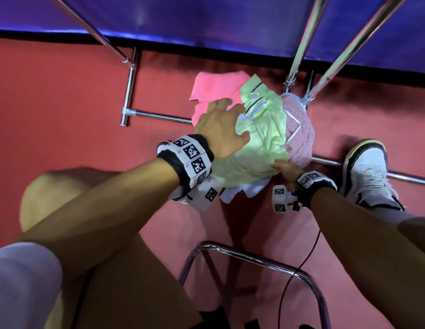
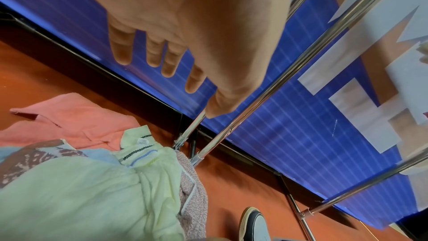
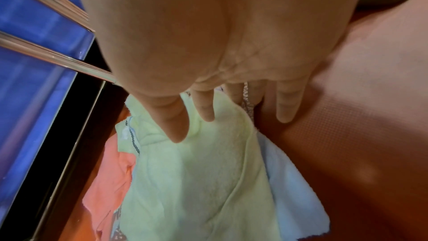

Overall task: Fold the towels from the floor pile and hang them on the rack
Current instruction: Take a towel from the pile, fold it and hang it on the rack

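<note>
Head view: left hand [image 1: 222, 128] hovers with fingers [image 2: 122, 50] spread above the green towel [image 1: 259, 148], holding nothing. Right hand [image 1: 286, 169] reaches under that towel's near edge; its fingers [image 3: 205, 107] lie straight. Towel tops the floor pile, beside a pink towel [image 1: 213, 91], at the rack [image 1: 301, 53] foot.

A pile of towels is lying on the red floor [image 1: 64, 96]: a green towel [image 1: 259, 148] on top, a pink towel [image 1: 216, 91] behind. The left hand [image 1: 221, 129] is hovering spread over it; the right hand [image 1: 286, 168] is touching its near edge beside the rack [image 1: 156, 114].
</note>
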`<control>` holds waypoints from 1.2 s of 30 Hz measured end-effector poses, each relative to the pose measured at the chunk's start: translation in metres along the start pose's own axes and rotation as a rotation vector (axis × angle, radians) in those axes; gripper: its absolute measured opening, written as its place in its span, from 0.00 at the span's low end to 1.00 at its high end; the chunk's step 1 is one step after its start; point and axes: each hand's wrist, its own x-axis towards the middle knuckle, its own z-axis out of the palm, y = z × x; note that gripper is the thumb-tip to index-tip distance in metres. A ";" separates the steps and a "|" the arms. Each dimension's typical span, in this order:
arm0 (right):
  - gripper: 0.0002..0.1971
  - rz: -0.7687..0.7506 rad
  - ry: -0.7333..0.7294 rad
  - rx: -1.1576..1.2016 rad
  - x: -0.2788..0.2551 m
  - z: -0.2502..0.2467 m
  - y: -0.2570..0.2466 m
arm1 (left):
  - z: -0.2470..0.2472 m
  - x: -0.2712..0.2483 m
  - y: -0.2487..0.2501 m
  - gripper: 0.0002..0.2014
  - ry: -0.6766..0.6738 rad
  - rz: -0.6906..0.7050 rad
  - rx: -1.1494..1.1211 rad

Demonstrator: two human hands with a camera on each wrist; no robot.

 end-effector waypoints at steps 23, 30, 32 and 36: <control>0.16 -0.015 0.226 -0.040 -0.007 -0.011 -0.009 | 0.019 0.000 0.000 0.30 -0.061 0.076 0.069; 0.19 -0.337 0.168 0.346 -0.085 -0.011 -0.109 | 0.000 -0.004 0.012 0.36 -0.144 0.164 -0.075; 0.19 -0.446 0.150 0.386 -0.119 -0.015 -0.134 | -0.003 -0.016 0.025 0.32 -0.247 0.258 -0.197; 0.20 -0.637 0.166 0.455 -0.193 -0.019 -0.167 | -0.006 -0.043 0.049 0.10 -0.149 0.313 -0.391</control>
